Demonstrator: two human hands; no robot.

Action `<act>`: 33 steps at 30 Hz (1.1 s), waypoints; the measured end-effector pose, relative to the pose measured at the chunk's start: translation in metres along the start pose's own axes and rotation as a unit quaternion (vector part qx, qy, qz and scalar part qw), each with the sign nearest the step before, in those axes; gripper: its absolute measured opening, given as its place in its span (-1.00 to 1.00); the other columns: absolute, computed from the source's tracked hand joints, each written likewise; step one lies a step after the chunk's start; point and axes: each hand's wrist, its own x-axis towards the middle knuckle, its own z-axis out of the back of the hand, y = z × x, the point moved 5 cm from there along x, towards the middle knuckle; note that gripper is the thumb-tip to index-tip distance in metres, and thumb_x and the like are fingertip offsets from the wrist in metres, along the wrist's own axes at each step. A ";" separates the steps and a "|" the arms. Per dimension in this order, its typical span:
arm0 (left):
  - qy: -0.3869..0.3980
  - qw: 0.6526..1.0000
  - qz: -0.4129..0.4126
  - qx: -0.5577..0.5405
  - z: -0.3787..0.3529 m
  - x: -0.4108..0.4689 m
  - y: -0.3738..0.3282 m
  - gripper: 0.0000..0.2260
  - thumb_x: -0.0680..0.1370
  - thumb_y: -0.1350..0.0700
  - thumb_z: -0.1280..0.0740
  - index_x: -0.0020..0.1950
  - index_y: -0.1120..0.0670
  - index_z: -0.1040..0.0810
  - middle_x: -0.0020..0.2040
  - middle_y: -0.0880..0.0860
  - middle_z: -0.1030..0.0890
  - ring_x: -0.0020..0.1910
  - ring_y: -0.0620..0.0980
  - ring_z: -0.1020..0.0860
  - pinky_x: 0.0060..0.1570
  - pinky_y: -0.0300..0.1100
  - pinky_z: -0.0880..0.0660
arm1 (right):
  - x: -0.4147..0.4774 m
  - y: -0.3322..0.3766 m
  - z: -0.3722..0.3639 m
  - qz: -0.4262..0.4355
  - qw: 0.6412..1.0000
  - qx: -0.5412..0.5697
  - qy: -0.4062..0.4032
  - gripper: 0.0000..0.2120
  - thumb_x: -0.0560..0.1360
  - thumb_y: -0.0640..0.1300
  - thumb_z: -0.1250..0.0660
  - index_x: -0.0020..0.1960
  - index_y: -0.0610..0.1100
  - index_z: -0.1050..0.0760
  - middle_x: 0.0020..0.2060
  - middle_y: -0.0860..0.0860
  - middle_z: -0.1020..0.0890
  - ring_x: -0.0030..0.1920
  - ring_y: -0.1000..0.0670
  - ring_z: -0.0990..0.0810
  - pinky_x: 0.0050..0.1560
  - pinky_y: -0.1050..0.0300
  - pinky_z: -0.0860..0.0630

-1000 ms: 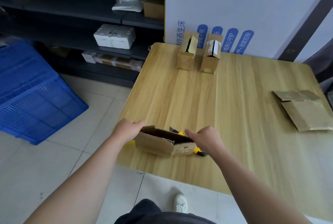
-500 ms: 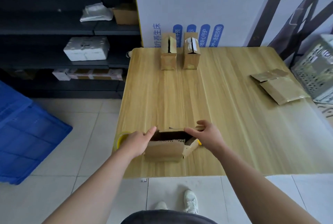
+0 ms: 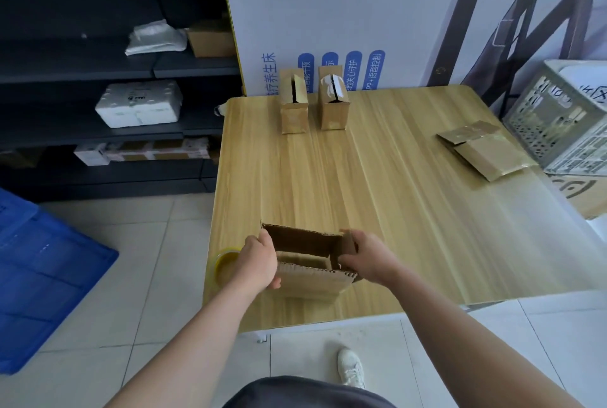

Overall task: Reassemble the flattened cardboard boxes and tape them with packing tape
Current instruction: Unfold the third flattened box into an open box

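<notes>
Box [image 3: 312, 263] now squared open, tape roll [image 3: 226, 264] behind left hand [image 3: 259, 261]

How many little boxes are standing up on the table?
3: two by the far edge, the left box and the right box, plus the open box in both hands. Flattened ones lie right.

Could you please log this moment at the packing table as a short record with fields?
surface: wooden table
in progress: open cardboard box at the near edge, flaps up
left hand: grips the box's left wall
right hand: grips the box's right wall
tape: yellow packing tape roll beside the left hand, partly hidden
assembled: two upright boxes at the far edge
still flat: flattened boxes on the right
</notes>
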 end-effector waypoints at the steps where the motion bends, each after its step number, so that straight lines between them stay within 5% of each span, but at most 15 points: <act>1: 0.004 1.000 -0.004 0.006 0.001 0.001 -0.001 -0.51 0.64 -0.15 0.18 0.23 0.15 -0.35 -0.22 0.14 -0.61 -0.49 0.02 -0.60 -0.42 -0.21 -0.40 | 0.000 0.000 -0.002 -0.004 1.000 0.005 -0.006 -0.86 0.44 -0.26 -0.36 -0.06 -0.06 -0.51 -0.26 -0.01 -0.60 -0.42 0.16 -0.62 -0.40 0.20 -0.59; 4: 0.027 1.000 0.002 -0.011 0.002 0.001 0.002 -0.57 0.64 -0.13 0.17 0.19 0.12 -0.33 -0.27 0.20 -0.64 -0.43 0.08 -0.65 -0.35 -0.12 -0.56 | 0.005 -0.001 -0.001 -0.023 0.998 0.031 -0.041 -0.96 0.45 -0.24 -0.34 -0.14 -0.13 -0.51 -0.23 -0.11 -0.65 -0.23 -0.09 -0.67 -0.19 -0.06 -0.64; 7: 0.033 0.996 0.019 -0.082 0.002 0.004 0.006 -0.66 0.65 -0.11 0.14 0.13 0.07 -0.29 -0.23 0.23 -0.63 -0.42 0.10 -0.65 -0.39 -0.13 -0.61 | 0.008 0.002 0.003 -0.030 0.998 0.011 -0.059 -0.90 0.45 -0.23 -0.32 -0.10 -0.28 -0.53 -0.19 -0.21 -0.66 -0.19 -0.21 -0.66 -0.20 -0.09 -0.63; 13: -0.057 0.992 -0.110 0.027 0.015 0.003 -0.004 -0.81 0.64 -0.07 -0.08 0.18 -0.01 -0.30 -0.18 -0.02 -0.50 -0.30 -0.06 -0.51 -0.41 -0.18 -0.41 | 0.005 0.005 0.006 -0.020 0.997 -0.015 -0.078 -0.79 0.43 -0.01 -0.42 -0.21 -0.15 -0.52 -0.32 -0.06 -0.66 -0.33 -0.05 -0.65 -0.39 0.11 -0.54; 16: -0.118 0.972 -0.201 0.005 0.022 -0.003 -0.007 -0.89 0.63 0.11 -0.17 0.09 -0.10 -0.29 -0.02 -0.02 -0.42 -0.28 -0.10 -0.47 -0.41 -0.28 -0.34 | 0.000 0.003 0.009 -0.001 0.994 0.008 -0.108 -0.82 0.43 0.01 -0.42 -0.10 -0.09 -0.57 -0.30 0.05 -0.62 -0.37 0.06 -0.57 -0.46 0.24 -0.43; 19: -0.117 0.954 -0.272 0.052 0.018 -0.006 -0.009 -0.75 0.63 0.22 -0.14 -0.07 -0.10 -0.48 0.06 -0.05 -0.30 -0.26 -0.15 -0.46 -0.39 -0.40 -0.32 | -0.005 0.001 0.011 0.017 0.991 0.034 -0.132 -0.73 0.41 0.00 -0.45 0.05 0.07 -0.45 -0.16 0.16 -0.56 -0.24 0.15 -0.56 -0.38 0.30 -0.40; 22: -0.084 0.956 -0.270 0.075 0.012 -0.006 -0.010 -0.81 0.62 0.13 -0.20 0.14 -0.11 -0.51 0.13 -0.02 -0.24 -0.29 -0.11 -0.48 -0.40 -0.43 -0.35 | -0.011 -0.003 0.007 0.024 0.987 0.054 -0.147 -0.61 0.39 0.02 -0.49 0.11 0.09 -0.37 -0.11 0.20 -0.54 -0.18 0.15 -0.57 -0.32 0.30 -0.40; 27: 0.030 0.969 -0.238 0.050 0.001 -0.005 -0.006 -0.27 0.39 -0.06 -0.52 0.44 -0.20 -0.19 0.24 -0.08 -0.15 0.10 -0.11 -0.36 0.11 -0.31 -0.29 | -0.015 -0.004 0.005 0.061 0.984 0.034 -0.164 -0.62 0.37 0.01 -0.50 0.05 0.09 -0.36 -0.10 0.24 -0.55 -0.23 0.16 -0.54 -0.27 0.24 -0.44; 33: 0.077 0.972 -0.223 0.001 0.001 -0.004 -0.004 -0.02 0.31 0.00 -0.60 0.53 -0.21 -0.02 0.28 -0.09 -0.16 0.21 -0.10 -0.27 0.21 -0.26 -0.24 | -0.019 -0.009 0.003 0.079 0.986 0.019 -0.145 -0.62 0.37 0.06 -0.51 0.06 0.19 -0.39 -0.13 0.20 -0.56 -0.31 0.18 -0.54 -0.36 0.38 -0.38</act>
